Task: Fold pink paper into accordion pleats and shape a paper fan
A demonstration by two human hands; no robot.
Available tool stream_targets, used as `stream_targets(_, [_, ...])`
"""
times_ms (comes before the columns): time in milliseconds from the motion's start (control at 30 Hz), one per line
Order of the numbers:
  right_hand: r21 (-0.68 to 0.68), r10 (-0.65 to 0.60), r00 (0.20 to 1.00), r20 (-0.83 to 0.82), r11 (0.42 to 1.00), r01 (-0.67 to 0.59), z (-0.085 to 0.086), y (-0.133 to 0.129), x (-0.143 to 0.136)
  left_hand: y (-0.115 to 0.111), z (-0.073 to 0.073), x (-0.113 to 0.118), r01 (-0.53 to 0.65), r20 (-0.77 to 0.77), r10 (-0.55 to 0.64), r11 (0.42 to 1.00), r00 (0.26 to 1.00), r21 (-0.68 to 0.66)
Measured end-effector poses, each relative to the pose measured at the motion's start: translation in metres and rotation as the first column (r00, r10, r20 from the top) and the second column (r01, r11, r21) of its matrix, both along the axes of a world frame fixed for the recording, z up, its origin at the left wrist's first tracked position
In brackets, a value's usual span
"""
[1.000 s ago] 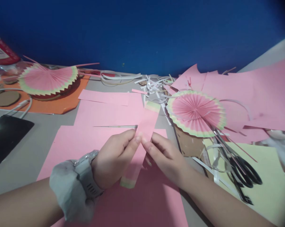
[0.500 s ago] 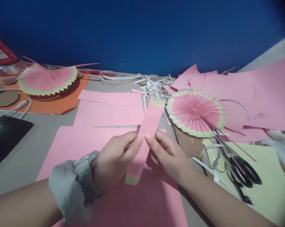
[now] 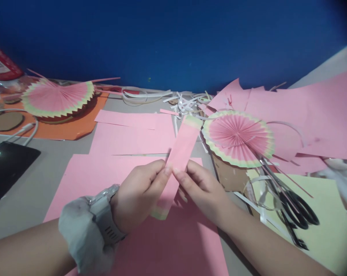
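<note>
Our left hand (image 3: 144, 189) and right hand (image 3: 204, 188) pinch the pink strip (image 3: 177, 161) at its middle. It slants above the large pink sheet's (image 3: 167, 245) far edge.

My head camera sits close above, looking forward and down past my wrists at the table (image 3: 51, 168), the blue wall (image 3: 173, 42) filling the top!

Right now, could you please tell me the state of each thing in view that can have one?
Pink strip: unrolled, tilted, gripped by both hands.
Left hand: closed on the strip.
Right hand: closed on the strip.
Right fan: spread full circle.
Left fan: spread, short of full circle.
Scissors: lying down, blade opening unclear.
Large pink sheet: flat.
</note>
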State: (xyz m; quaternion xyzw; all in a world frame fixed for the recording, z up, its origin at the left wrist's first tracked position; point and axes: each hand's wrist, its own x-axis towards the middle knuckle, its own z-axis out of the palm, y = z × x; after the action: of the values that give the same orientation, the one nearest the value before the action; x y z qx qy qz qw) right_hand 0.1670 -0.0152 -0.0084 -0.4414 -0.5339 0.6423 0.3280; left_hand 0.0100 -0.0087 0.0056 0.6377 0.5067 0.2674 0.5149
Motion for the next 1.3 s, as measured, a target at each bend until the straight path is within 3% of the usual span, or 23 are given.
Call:
stream_targets(300, [-0.015, -0.018, 1.0, -0.015, 1.0, 0.018, 0.0032, -0.0005, 0.0002, -0.0005, 0.0025, 0.0, 0.029, 0.023, -0.029, 1.0, 0.999, 0.003])
stream_targets(500, [0.04, -0.2, 0.978, -0.063, 0.979, 0.202, 0.0008, 0.003, -0.0001, -0.0014, 0.0027, 0.0012, 0.092, 0.043, -0.088, 0.988, 0.995, -0.121])
stream_targets(700, [0.021, -0.083, 0.996, -0.032, 0.996, 0.084, -0.0002, 0.0029, 0.0009, -0.0018, 0.0044, 0.0008, 0.025, 0.095, -0.017, 0.996, 0.995, -0.085])
stream_targets(1100, [0.043, -0.068, 0.997, -0.021, 0.997, 0.069, 0.0011, 0.0012, 0.0011, -0.0012, 0.0038, 0.0029, 0.028, 0.052, -0.024, 0.997, 0.998, -0.069])
stream_targets(1300, [0.066, -0.094, 0.995, 0.019, 0.994, 0.092, 0.0015, 0.0, 0.0016, -0.0014, 0.0039, 0.0022, 0.067, 0.137, -0.053, 0.993, 0.989, -0.102])
